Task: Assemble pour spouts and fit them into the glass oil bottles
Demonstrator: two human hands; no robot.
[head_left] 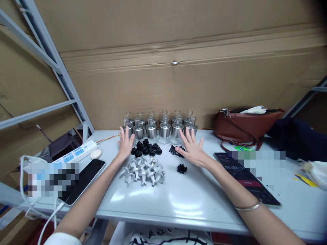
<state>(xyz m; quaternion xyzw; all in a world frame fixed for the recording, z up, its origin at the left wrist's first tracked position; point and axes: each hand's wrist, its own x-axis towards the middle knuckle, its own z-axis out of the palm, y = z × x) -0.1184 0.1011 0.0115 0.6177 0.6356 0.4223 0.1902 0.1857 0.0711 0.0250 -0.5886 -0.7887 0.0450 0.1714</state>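
Note:
Both hands hover flat over the grey table with fingers spread and nothing in them. My left hand is just left of a cluster of black round caps. My right hand partly covers a small pile of black parts; a second small black pile lies just below it. Between my forearms sits a heap of silver pump pieces. Behind the hands stand two rows of silver-collared glass bottles against the cardboard wall.
A brown leather bag rests at the back right. A phone with a timer lies by my right forearm. Another phone, a white power strip and a white cable occupy the left. A metal shelf frame rises at left.

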